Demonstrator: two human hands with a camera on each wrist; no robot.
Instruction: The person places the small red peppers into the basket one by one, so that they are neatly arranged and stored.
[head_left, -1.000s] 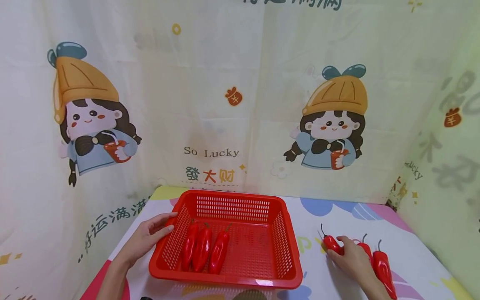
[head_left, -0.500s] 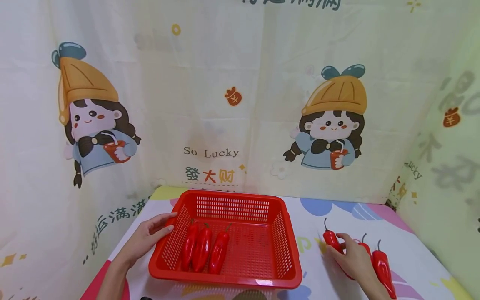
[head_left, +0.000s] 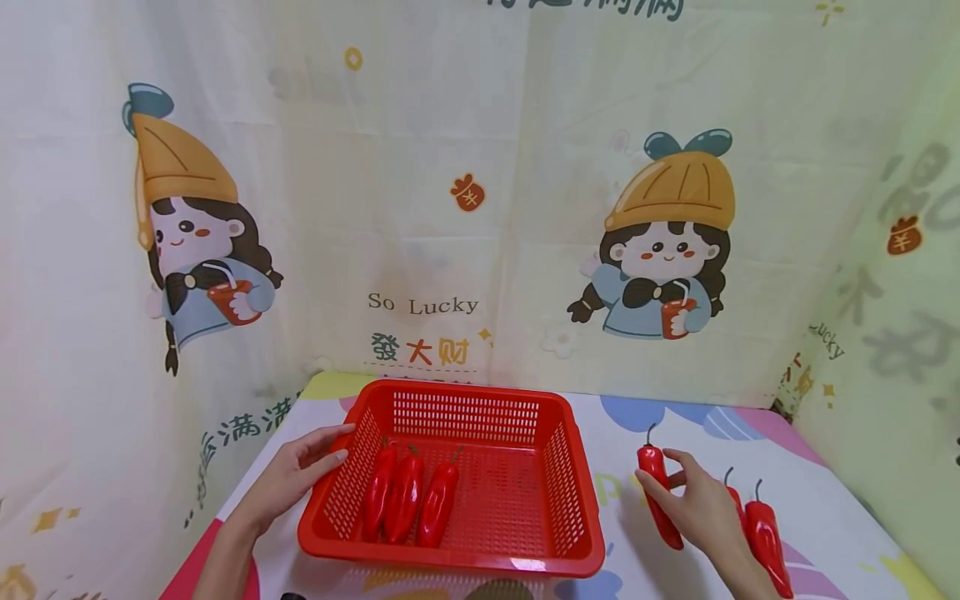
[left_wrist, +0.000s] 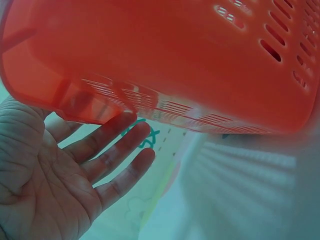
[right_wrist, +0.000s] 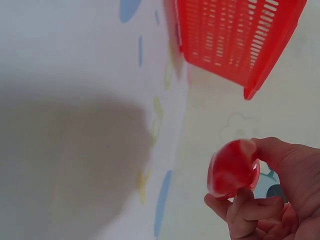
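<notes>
My right hand point(head_left: 693, 500) holds a glossy red chili pepper point(head_left: 658, 497) between thumb and fingers, its dark stem pointing up, over the right side of the table. In the right wrist view the same chili pepper point(right_wrist: 232, 170) shows end-on and blurred in the fingers. At the red plastic basket point(head_left: 450, 560), my left hand point(head_left: 296, 471) rests against the left rim. Seen from the left wrist, that hand's fingers point(left_wrist: 117, 157) lie nearly straight along the basket's outer wall. Three red chili peppers point(head_left: 408, 496) lie side by side in the basket's left half.
Two more red chili peppers lie on the table right of my right hand; the outer chili pepper point(head_left: 765, 542) shows best, the other partly hidden. A patterned cloth point(head_left: 525, 250) with cartoon figures hangs behind and at both sides of the table.
My right hand has drawn one chili pepper away from those at the right and raised it, turning it more upright, slightly to the left. My left hand and the basket have stayed put.
</notes>
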